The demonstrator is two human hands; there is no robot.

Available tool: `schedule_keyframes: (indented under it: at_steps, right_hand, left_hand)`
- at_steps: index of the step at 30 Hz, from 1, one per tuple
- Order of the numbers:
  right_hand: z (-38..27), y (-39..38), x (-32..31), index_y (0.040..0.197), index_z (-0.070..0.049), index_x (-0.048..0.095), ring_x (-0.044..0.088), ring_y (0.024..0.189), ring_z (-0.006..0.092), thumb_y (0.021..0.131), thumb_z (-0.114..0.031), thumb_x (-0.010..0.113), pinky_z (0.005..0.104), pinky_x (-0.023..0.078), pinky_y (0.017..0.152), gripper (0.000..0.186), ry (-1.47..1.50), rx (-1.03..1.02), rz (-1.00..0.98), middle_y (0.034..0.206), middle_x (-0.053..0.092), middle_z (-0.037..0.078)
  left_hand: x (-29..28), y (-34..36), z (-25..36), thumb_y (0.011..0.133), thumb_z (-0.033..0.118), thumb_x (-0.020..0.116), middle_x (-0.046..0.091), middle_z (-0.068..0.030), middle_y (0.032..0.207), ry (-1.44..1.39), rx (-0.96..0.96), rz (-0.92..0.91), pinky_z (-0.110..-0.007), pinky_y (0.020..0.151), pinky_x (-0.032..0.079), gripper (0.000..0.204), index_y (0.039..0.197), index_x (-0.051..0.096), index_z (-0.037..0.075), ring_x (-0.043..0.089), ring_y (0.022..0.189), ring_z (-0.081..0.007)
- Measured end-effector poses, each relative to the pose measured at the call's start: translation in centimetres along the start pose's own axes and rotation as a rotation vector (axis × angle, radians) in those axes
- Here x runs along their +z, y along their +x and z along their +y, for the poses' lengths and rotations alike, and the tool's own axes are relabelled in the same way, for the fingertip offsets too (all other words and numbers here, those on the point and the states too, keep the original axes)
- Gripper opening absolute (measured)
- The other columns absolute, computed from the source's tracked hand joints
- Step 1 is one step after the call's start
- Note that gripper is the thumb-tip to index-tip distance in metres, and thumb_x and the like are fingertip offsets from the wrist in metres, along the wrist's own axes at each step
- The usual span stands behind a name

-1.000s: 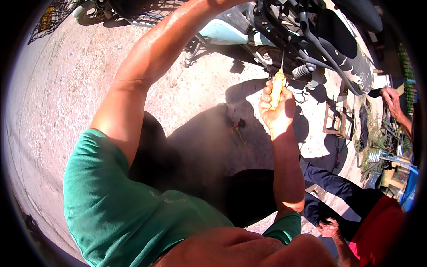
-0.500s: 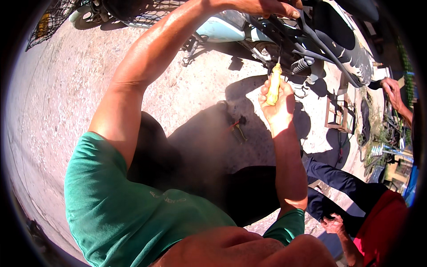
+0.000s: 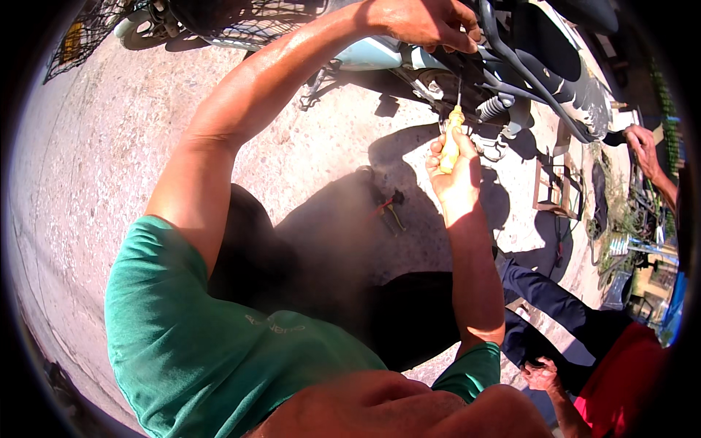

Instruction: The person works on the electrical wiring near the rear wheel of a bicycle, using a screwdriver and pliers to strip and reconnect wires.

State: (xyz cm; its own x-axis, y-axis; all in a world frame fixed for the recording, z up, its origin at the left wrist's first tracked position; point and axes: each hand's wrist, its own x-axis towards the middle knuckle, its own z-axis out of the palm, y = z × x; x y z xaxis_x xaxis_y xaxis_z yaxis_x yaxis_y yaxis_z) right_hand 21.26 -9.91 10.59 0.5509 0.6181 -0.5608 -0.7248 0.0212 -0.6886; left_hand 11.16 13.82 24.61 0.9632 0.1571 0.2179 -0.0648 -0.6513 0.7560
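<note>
My right hand (image 3: 454, 171) is closed around the yellow handle of a screwdriver (image 3: 451, 150). Its thin metal shaft points up into the dark underside of a light-blue scooter (image 3: 371, 55). Over the scooter's side, just above the shaft, my left hand (image 3: 423, 23) has its fingers bent down at a dark part below the grey frame tube (image 3: 504, 47). Whatever those fingertips pinch is hidden. A coil spring shock absorber (image 3: 496, 107) sits right of the screwdriver.
Pliers (image 3: 392, 212) with red and yellow handles lie on the concrete. A small wooden frame (image 3: 553, 186) stands at right. Another person's hand (image 3: 642, 150) grips the scooter's rear end. A person in red (image 3: 628, 372) sits at the lower right. A netted basket (image 3: 87, 33) is far left.
My left hand has come off the grey tube, moving left and down to the dark part beside the screwdriver's shaft. The screwdriver stays in my right hand, its handle slightly shifted.
</note>
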Motion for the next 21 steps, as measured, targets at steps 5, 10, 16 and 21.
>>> schedule_keyframes:
  at_steps: [5,10,16,21]
  right_hand:
    - [-0.8,-0.4,0.0,0.099,-0.008,0.057,0.056,0.069,0.0166,0.093,-0.028,0.057,0.0285,0.044,0.059,0.021,0.066,0.110,-0.147,0.083,0.057,0.004]
    - [-0.4,-0.1,0.1,0.100,-0.009,0.059,0.057,0.070,0.0170,0.093,-0.031,0.057,0.0285,0.045,0.058,0.023,0.039,0.046,-0.021,0.082,0.058,0.003]
    - [-0.7,-0.4,0.3,0.099,-0.009,0.060,0.058,0.070,0.0176,0.092,-0.030,0.058,0.0295,0.045,0.058,0.022,0.127,0.094,-0.129,0.083,0.059,0.004]
    - [-0.7,0.3,-0.5,0.097,-0.010,0.060,0.058,0.071,0.0172,0.091,-0.027,0.060,0.0300,0.047,0.060,0.019,0.019,0.052,-0.112,0.083,0.060,0.004]
  left_hand:
    - [2.5,-0.2,-3.2,0.091,0.031,0.062,0.069,-0.0097,0.089,-0.046,0.113,0.061,-0.038,0.069,0.052,0.027,0.104,0.068,0.007,0.065,0.078,-0.0202]
    - [5.0,1.2,-7.5,0.090,0.034,0.068,0.070,-0.0064,0.089,-0.008,0.036,-0.036,-0.029,0.060,0.055,0.038,0.117,0.068,0.007,0.064,0.070,-0.0162]
    - [6.0,1.0,-8.2,0.090,0.033,0.067,0.069,-0.0078,0.090,0.003,-0.026,-0.089,-0.032,0.067,0.052,0.033,0.108,0.069,0.005,0.063,0.072,-0.0180]
    - [7.5,0.4,-6.9,0.089,0.032,0.068,0.069,-0.0064,0.082,-0.029,-0.030,-0.140,-0.031,0.057,0.049,0.030,0.102,0.070,0.005,0.061,0.060,-0.0167]
